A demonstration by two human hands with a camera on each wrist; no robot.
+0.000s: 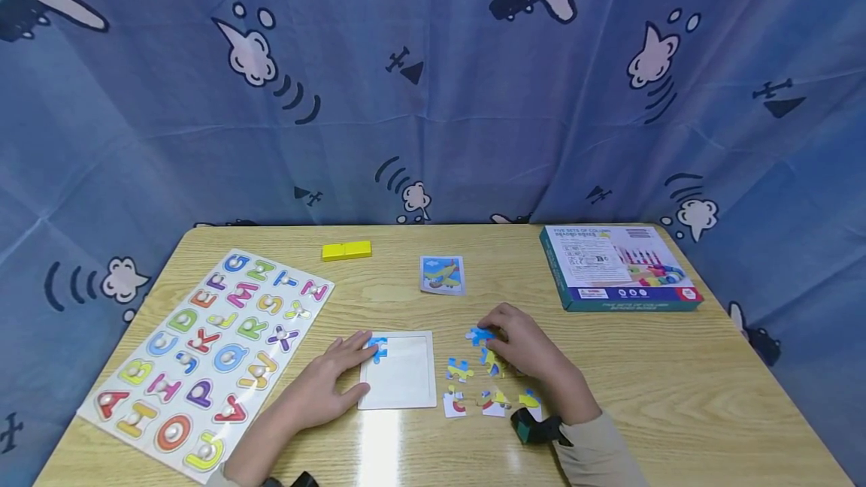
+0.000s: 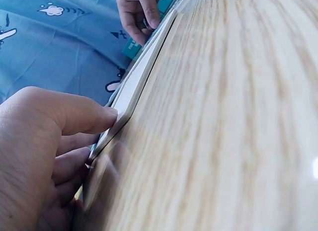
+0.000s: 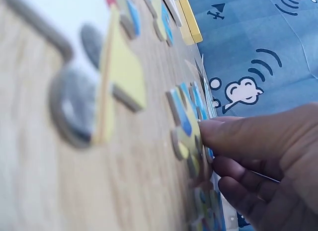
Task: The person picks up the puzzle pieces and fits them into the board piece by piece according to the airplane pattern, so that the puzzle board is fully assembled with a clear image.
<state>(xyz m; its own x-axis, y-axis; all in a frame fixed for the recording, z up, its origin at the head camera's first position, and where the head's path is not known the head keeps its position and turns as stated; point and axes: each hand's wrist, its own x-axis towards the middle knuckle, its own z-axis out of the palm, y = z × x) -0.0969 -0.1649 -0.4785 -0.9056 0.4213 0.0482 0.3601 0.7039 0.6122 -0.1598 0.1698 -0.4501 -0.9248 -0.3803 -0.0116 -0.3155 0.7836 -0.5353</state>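
Observation:
A white square puzzle tray (image 1: 398,378) lies flat on the table, with a blue puzzle piece (image 1: 380,346) in its upper left corner. My left hand (image 1: 328,385) rests along the tray's left edge, fingertips by that piece and thumb lower down; the left wrist view shows the thumb (image 2: 94,115) pressing the rim. To the right of the tray, my right hand (image 1: 521,340) pinches another blue puzzle piece (image 1: 477,335), partly hidden by the fingers. Just below it is a yellow and blue piece (image 3: 185,122). Several more loose pieces (image 1: 460,370) lie between hand and tray.
A picture card of an airplane (image 1: 443,275) lies behind the tray, and a yellow block (image 1: 346,250) is at the back. On the left sits an alphabet board (image 1: 223,337) with knobbed letters. A boxed set (image 1: 619,269) occupies the back right. Patterned blue cloth (image 1: 433,96) hangs behind the table.

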